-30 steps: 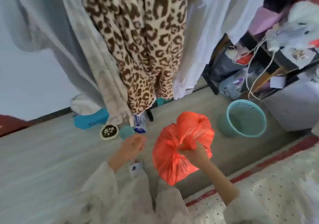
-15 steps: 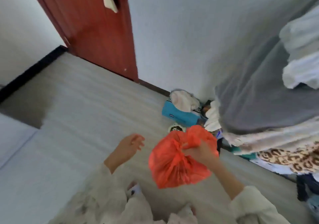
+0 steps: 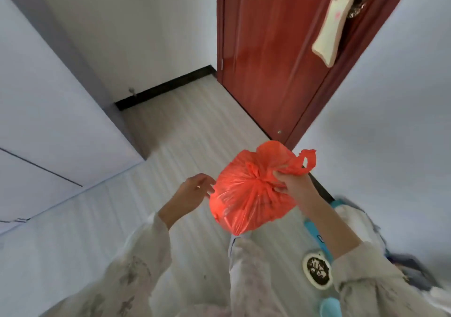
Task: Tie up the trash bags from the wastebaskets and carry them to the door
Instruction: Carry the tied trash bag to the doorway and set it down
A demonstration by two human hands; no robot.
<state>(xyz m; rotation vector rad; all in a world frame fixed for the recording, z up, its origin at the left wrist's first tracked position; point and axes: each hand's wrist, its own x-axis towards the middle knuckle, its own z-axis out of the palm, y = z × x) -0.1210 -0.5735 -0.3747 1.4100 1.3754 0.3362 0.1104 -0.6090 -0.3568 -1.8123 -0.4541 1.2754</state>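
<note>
A full orange trash bag (image 3: 246, 202), knotted at its top, hangs in the air in front of me. My right hand (image 3: 294, 186) grips the bag at the knot, and one loop handle sticks out past my fingers. My left hand (image 3: 194, 192) hovers just left of the bag with loosely curled fingers, holding nothing. The red-brown door (image 3: 273, 55) stands ahead, upper centre right, closed, with a pale tag (image 3: 332, 33) hanging from its handle.
Pale wood-look floor (image 3: 190, 136) runs from me to the door. White walls flank it left and right, with a black skirting board (image 3: 166, 87). A blue box (image 3: 317, 236), a round dish (image 3: 317, 269) and a teal lid (image 3: 330, 307) lie low right by the wall.
My view has swung left from the hanging clothes and teal basket to the door, which is now nearer. My right hand still carries the bag; the left hand has come closer to it.
</note>
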